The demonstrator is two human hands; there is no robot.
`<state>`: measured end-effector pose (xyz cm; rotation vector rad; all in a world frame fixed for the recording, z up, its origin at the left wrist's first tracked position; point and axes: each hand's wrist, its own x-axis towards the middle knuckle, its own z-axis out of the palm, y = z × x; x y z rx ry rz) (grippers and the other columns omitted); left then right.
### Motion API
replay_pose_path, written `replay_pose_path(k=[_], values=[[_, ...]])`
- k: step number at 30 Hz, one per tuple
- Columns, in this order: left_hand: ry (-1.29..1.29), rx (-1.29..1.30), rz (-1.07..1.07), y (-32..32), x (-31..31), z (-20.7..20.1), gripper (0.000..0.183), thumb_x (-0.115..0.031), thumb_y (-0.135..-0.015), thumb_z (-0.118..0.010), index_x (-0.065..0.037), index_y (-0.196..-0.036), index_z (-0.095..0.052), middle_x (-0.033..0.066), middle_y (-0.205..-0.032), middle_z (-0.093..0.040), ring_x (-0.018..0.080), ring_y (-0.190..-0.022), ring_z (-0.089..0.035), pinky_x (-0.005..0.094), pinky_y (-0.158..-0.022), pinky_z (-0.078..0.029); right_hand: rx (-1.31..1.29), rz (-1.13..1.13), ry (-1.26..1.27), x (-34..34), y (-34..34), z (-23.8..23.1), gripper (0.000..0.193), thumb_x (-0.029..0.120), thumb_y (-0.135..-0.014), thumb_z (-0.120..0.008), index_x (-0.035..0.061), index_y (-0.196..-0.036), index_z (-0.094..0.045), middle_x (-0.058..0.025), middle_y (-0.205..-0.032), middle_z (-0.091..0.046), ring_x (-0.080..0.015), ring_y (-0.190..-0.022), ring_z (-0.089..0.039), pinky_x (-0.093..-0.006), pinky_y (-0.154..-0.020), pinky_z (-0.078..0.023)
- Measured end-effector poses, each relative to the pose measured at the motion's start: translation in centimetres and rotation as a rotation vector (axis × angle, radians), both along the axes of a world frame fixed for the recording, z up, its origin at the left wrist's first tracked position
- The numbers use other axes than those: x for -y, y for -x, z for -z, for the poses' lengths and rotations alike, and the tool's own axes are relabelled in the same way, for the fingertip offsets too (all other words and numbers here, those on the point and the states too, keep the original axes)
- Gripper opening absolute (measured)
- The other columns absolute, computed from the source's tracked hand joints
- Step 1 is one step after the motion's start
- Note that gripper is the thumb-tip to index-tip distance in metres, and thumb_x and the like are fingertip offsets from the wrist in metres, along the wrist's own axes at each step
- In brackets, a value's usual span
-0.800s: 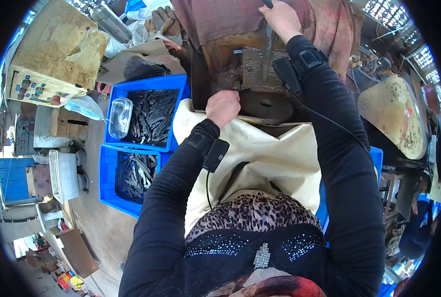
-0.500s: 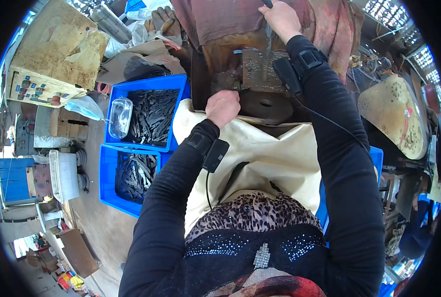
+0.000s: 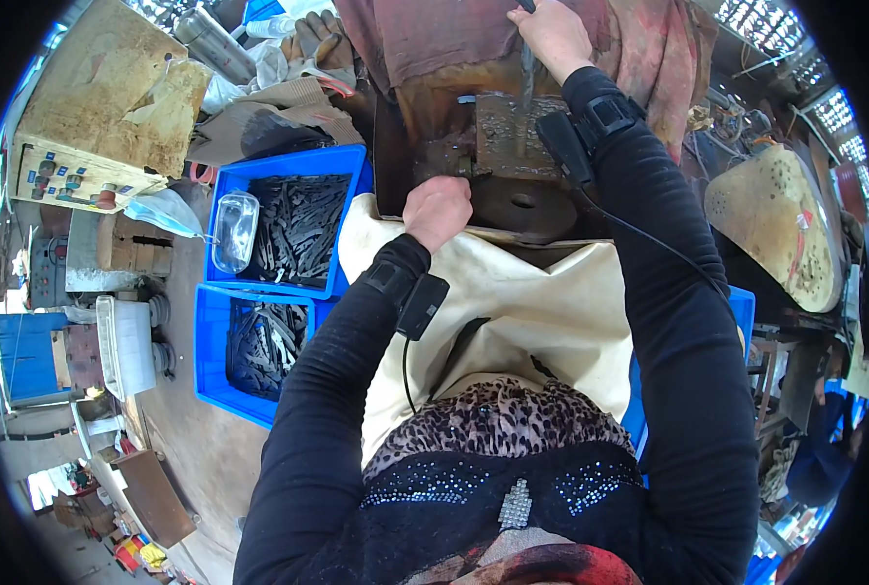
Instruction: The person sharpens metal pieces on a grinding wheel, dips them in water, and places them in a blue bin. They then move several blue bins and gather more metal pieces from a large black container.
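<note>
Since the earlier pictures, your view has shifted marginally. The control box (image 3: pixel 103 93), metal flask (image 3: pixel 215 44), upper blue bin (image 3: pixel 351 185) and round plate (image 3: pixel 543 213) now register slightly further left in frame. Your left hand (image 3: pixel 437 212) shows similar displacement; independent movement cannot be determined.

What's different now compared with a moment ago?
Hardly anything: the whole view slid very slightly, probably from head movement. No visible grasp or release. The right hand stays on the dark handle, the left hand closed near the round disc; the blue crates at left stay put.
</note>
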<state>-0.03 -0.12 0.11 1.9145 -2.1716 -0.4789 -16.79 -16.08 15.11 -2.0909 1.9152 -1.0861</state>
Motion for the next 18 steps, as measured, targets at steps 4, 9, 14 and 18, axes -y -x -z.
replay_pose_path(k=[4, 9, 14, 18], values=[[0.009, -0.015, -0.009, 0.01, -0.02, 0.17, 0.02, -0.014, -0.077, -0.051, -0.015, -0.085, -0.069, 0.01, -0.088, -0.068, 0.0289, -0.092, -0.063, 0.0409, -0.078, -0.05, 0.009, 0.006, 0.011, 0.04, -0.02, 0.09, 0.026, 0.028, -0.081, -0.064, 0.003, -0.089, -0.065, -0.0204, -0.09, -0.065, -0.0396, -0.091, -0.061, -0.0493, -0.078, -0.047], [0.141, -0.024, 0.005, -0.03, -0.16, 0.66, 0.015, -0.014, -0.075, -0.054, -0.016, -0.078, -0.069, 0.0096, -0.08, -0.067, 0.0289, -0.083, -0.065, 0.0398, -0.071, -0.051, -0.001, 0.003, 0.023, 0.25, 0.09, 0.32, 0.026, 0.029, -0.081, -0.063, 0.0031, -0.088, -0.064, -0.0201, -0.09, -0.065, -0.0394, -0.091, -0.061, -0.0493, -0.078, -0.047], [0.159, -0.019, 0.009, -0.08, -0.11, 0.79, 0.015, -0.014, -0.075, -0.054, -0.015, -0.077, -0.068, 0.0095, -0.079, -0.067, 0.0289, -0.083, -0.065, 0.0401, -0.071, -0.051, -0.02, 0.019, 0.032, 0.17, -0.05, 0.25, 0.026, 0.029, -0.082, -0.063, 0.0029, -0.088, -0.064, -0.0201, -0.09, -0.065, -0.0394, -0.091, -0.061, -0.0494, -0.078, -0.047], [0.126, -0.013, 0.01, -0.03, -0.1, 0.65, 0.015, -0.014, -0.075, -0.054, -0.015, -0.077, -0.068, 0.0099, -0.079, -0.067, 0.029, -0.083, -0.065, 0.0402, -0.071, -0.051, -0.009, 0.014, 0.008, -0.23, -0.05, -0.11, 0.026, 0.028, -0.082, -0.063, 0.0027, -0.088, -0.064, -0.0201, -0.09, -0.065, -0.0396, -0.091, -0.061, -0.0495, -0.079, -0.047]])
